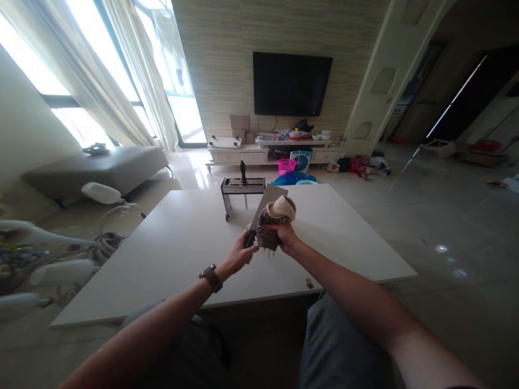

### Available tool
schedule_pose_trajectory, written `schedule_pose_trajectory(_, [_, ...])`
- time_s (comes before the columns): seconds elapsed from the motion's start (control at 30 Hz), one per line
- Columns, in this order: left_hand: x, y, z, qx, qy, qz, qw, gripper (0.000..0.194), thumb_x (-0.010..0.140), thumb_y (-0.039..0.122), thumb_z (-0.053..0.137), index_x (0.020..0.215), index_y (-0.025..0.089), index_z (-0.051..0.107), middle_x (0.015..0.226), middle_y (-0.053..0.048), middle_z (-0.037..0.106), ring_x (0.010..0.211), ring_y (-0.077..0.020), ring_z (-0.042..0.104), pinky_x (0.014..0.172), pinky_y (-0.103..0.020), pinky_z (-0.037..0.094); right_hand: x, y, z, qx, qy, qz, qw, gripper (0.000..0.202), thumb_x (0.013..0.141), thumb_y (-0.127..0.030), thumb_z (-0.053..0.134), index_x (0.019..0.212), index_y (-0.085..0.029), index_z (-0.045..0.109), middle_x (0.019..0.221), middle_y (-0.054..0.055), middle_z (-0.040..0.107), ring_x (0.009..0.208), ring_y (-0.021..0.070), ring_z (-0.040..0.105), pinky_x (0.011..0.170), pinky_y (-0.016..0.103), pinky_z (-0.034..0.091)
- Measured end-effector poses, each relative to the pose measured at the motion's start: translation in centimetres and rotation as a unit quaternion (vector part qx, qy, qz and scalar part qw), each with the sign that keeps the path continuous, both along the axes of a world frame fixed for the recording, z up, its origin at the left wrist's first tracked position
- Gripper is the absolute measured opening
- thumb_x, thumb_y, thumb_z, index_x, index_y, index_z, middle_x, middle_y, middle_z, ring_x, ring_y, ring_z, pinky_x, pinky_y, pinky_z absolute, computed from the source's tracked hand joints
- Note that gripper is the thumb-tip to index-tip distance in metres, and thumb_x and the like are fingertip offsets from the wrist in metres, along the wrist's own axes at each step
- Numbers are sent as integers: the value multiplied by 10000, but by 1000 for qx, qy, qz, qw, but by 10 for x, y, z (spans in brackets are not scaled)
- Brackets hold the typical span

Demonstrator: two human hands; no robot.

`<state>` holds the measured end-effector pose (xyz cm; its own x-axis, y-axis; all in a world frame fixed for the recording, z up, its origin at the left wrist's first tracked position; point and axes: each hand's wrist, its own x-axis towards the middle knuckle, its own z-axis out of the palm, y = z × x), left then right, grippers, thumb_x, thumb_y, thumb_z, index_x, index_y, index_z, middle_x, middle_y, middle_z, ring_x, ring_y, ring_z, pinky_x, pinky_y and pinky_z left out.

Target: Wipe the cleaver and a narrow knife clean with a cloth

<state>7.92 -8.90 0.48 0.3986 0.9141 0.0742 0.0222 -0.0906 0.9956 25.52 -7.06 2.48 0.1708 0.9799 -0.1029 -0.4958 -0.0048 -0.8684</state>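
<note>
My left hand (240, 253) is closed round the black handle of a knife (263, 204) with a broad grey blade, which points up and away to the right. In my right hand (285, 235) is a bunched cloth (268, 229), dark purplish-brown below and beige on top, with loose threads hanging from its lower edge. The cloth lies against or just in front of the blade's right side; whether they touch is hidden. Both hands are above the white table (186, 254).
A metal-and-black frame holder (243, 186) with an upright black handle stands at the table's far edge. A small brown piece (309, 283) lies near the front edge. Beyond are a pink basket (286, 166), a blue bag (292, 177) and a low cabinet (243, 156). White-shaded lamp parts (62, 272) are at left.
</note>
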Motion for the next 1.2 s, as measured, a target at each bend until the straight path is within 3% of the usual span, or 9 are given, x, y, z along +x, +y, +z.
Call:
schedule_pose_trajectory(0.2, [-8, 19, 19, 18, 18, 0, 1000, 259, 783, 288, 690, 942, 184, 514, 592, 116, 457, 363, -56, 428, 343, -180, 351, 17, 14, 17, 23, -8, -38, 999, 592, 461, -80, 903, 1020, -152, 721, 914, 43, 818, 809, 244, 775, 832, 440, 650])
schedule_pose_trajectory(0.4, [-18, 1, 28, 8, 42, -7, 999, 272, 797, 334, 708, 917, 184, 516, 584, 112, 460, 362, -57, 419, 342, -187, 350, 36, 12, 30, 9, 75, -94, 993, 404, 621, -124, 833, 1002, -191, 715, 858, 6, 809, 768, 205, 772, 822, 403, 657])
schedule_pose_trajectory(0.6, [-13, -12, 22, 21, 76, -17, 997, 302, 783, 315, 737, 956, 187, 526, 665, 86, 525, 411, -60, 471, 374, -185, 385, 20, -6, 18, -19, 81, -26, 996, 432, 610, -140, 848, 1012, -203, 706, 878, 9, 813, 787, 216, 780, 827, 404, 656])
schedule_pose_trajectory(0.73, [-12, -11, 21, 6, 57, -11, 998, 294, 790, 310, 724, 955, 193, 511, 622, 99, 500, 389, -66, 451, 353, -189, 371, -2, -14, 5, -31, 83, -24, 996, 460, 574, -126, 875, 995, -204, 709, 886, 17, 818, 776, 222, 779, 801, 398, 656])
schedule_pose_trajectory(0.9, [-13, -14, 24, -14, 38, -9, 999, 360, 773, 243, 684, 1099, 176, 549, 581, 111, 504, 366, -66, 435, 354, -180, 372, -17, -18, -7, -49, 87, -8, 995, 406, 570, -143, 882, 937, -181, 713, 886, 42, 818, 755, 235, 775, 741, 387, 657])
schedule_pose_trajectory(1.2, [-12, -16, 17, -45, 22, -9, 999, 433, 745, 248, 692, 1140, 172, 532, 563, 126, 483, 350, -66, 417, 344, -179, 357, -12, -18, -4, -48, 39, -9, 998, 448, 506, -103, 895, 911, -162, 714, 849, 47, 813, 737, 232, 767, 709, 377, 658])
